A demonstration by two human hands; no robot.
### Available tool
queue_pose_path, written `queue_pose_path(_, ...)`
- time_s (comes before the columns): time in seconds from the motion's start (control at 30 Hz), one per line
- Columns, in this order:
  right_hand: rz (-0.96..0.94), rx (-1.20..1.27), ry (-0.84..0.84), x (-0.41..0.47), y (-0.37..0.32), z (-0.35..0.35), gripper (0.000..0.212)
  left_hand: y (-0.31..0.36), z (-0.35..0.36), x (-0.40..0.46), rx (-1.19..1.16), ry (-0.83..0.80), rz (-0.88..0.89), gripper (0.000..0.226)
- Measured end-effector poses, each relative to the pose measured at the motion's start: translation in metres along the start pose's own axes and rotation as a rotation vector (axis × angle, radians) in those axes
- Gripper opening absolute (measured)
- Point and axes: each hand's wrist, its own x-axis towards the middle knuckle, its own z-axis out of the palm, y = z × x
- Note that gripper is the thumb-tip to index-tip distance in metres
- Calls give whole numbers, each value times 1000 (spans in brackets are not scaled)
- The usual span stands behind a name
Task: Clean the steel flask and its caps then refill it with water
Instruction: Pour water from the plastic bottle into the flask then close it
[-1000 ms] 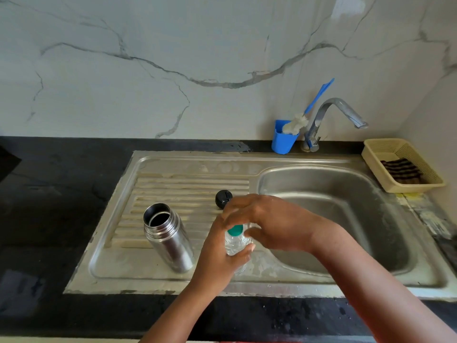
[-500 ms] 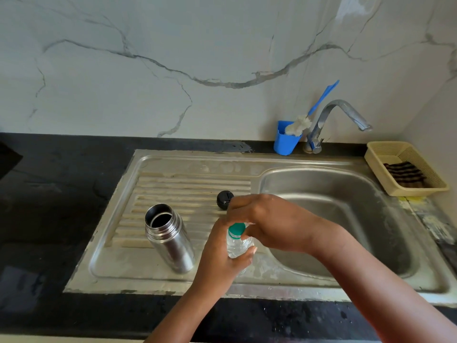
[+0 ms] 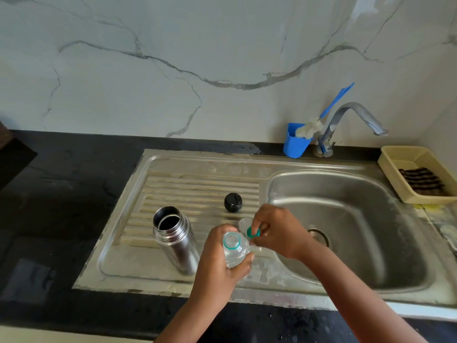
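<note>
Head view: left hand (image 3: pixel 220 263) holds a clear water bottle (image 3: pixel 235 250), its top off. Right hand (image 3: pixel 277 231) pinches the green cap (image 3: pixel 253 231) just beside it. Steel flask (image 3: pixel 176 240) stands open on the sink board (image 3: pixel 197 184), black cap (image 3: pixel 232 202) behind it.

Soft even daylight, faint shadows, wide-angle edge bending, slight blur

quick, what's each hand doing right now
Left hand: grips the clear plastic bottle, now uncapped.
Right hand: pinches the green cap, off the bottle.
</note>
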Motion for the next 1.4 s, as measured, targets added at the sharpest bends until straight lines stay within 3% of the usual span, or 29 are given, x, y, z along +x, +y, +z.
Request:
queue_pose_path(0.17, 191, -49, -145, -35, 35, 46, 16, -1, 1, -1, 58, 2, 29, 47)
queue_pose_path(0.3, 261, -32, -91, -53, 54, 73, 26, 1, 3, 1, 83, -6, 20, 47)
queue_pose_path(0.43, 218, -20, -32, -59, 59, 85, 40, 1, 3, 2, 78, 1, 20, 54)
queue_pose_path(0.57, 172, -12, -53, -56, 57, 85, 73, -1, 2, -3, 64, -6, 8, 68)
queue_pose_path(0.7, 106, 276, -8, -52, 24, 76, 87, -5, 0, -8, 42, -17, 15, 80)
queue_pose_path(0.8, 75, 515, 14, -47, 9, 80, 89, -5, 1, -9, 54, 1, 53, 81)
queue_pose_path(0.93, 127, 614, 117, -44, -2, 95, 80, 10, -3, -12, 131, 76, 217, 85)
queue_pose_path(1.03, 183, 627, 138, -42, -2, 104, 70, 31, -26, -8, 257, 159, 425, 69)
queue_pose_path(1.13, 259, 652, 130, -40, 2, 109, 72, 41, -58, 1, 353, 288, 521, 50)
queue_pose_path(1.27, 300, 684, 121, -38, 0, 112, 65, 29, -89, 7, 406, 413, 459, 48)
queue_pose_path(1.4, 335, 662, 134, -36, 0, 114, 58, 7, -100, 5, 169, 331, 153, 85)
